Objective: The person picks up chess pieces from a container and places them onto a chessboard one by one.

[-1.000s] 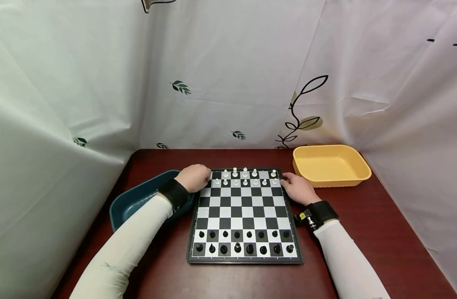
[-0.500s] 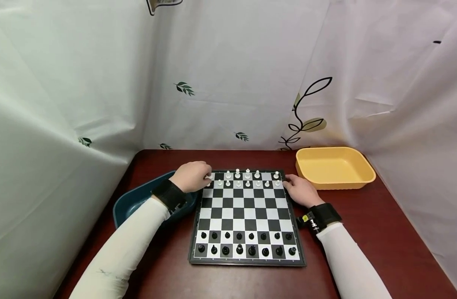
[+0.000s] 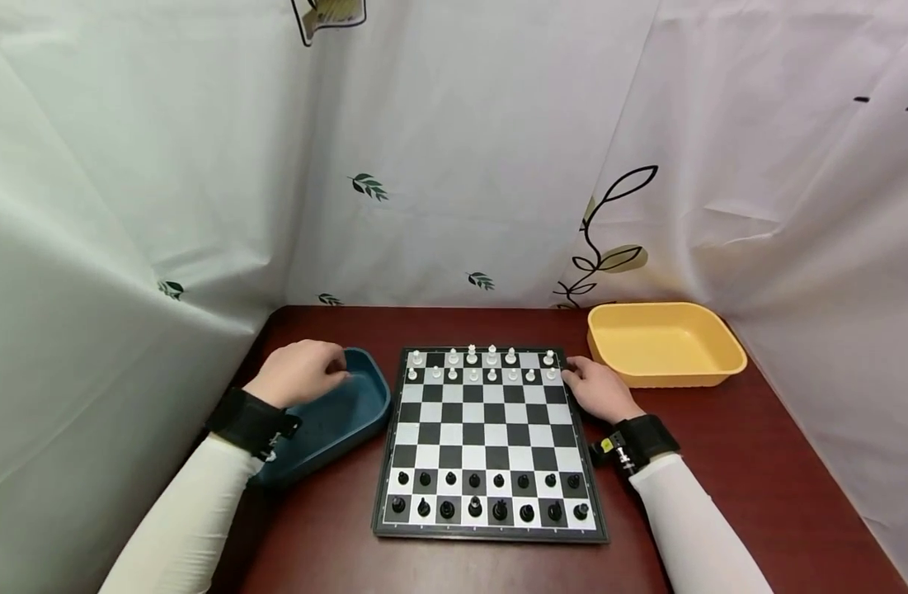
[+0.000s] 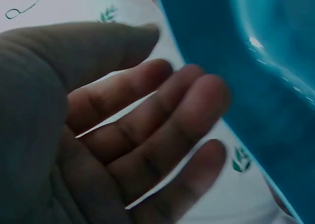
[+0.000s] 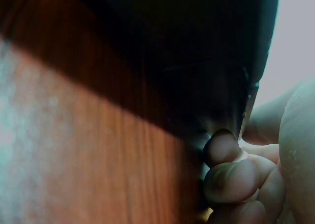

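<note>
A black-and-white chessboard (image 3: pixel 473 435) lies on the table. Black chess pieces (image 3: pixel 474 506) fill its two near rows. White chess pieces (image 3: pixel 491 355) stand on the two far rows, with two bare squares in the rearmost. My left hand (image 3: pixel 303 371) hovers over the dark teal tray (image 3: pixel 375 421), left of the board. Its fingers (image 4: pixel 192 115) are loosely bent and hold nothing in the left wrist view. At the board's far right edge, my right hand (image 3: pixel 600 389) grips the rim; the right wrist view has its fingers (image 5: pixel 231 179) against the dark side, thumb opposite.
A yellow tray (image 3: pixel 669 381) sits at the back right of the dark red table (image 3: pixel 312 544), beyond my right hand. White patterned cloth (image 3: pixel 454 165) hangs close behind the table and along both sides. The left forearm hides part of the teal tray.
My left hand has left the board's far left corner and moved left over the teal tray. A white piece now shows uncovered on that corner square. The right hand stays at the board's edge.
</note>
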The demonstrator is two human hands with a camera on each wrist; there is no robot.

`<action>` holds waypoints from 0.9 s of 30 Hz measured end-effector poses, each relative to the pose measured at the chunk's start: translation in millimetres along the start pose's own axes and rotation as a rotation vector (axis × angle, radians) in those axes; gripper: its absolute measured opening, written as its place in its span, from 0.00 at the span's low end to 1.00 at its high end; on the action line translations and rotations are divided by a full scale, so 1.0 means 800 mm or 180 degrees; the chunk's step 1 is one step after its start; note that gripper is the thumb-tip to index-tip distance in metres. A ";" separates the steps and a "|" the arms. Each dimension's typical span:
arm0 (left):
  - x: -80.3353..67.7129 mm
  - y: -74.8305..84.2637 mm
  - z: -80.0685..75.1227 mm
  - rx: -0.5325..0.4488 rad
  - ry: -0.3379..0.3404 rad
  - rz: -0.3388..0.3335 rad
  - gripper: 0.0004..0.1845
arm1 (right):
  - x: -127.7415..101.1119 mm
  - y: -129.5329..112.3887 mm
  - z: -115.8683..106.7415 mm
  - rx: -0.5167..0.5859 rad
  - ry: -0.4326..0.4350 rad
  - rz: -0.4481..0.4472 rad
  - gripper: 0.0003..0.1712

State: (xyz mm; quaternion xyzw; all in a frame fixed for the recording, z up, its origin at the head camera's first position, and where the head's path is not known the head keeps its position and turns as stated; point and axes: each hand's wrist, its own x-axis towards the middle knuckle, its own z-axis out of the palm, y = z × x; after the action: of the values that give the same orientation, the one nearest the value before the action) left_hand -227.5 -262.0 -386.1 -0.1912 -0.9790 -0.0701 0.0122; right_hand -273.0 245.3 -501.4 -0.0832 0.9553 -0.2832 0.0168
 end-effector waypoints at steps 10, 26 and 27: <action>-0.028 -0.021 0.009 -0.0015 -0.0707 -0.0325 0.08 | 0.002 -0.001 -0.002 -0.0008 -0.0011 0.0028 0.29; -0.045 -0.031 0.037 0.0467 -0.0590 -0.0959 0.14 | 0.001 -0.002 0.001 0.0007 0.0024 0.0068 0.29; -0.045 -0.031 0.038 0.0481 -0.0602 -0.0976 0.13 | 0.001 -0.002 0.002 0.0014 0.0015 0.0074 0.29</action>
State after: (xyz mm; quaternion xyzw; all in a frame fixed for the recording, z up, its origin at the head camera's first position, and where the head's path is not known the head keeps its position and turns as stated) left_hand -203.2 -294.2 -421.3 -0.0441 -0.9959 0.0209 -0.0763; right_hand -273.5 242.9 -501.5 -0.0714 0.9556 -0.2854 0.0180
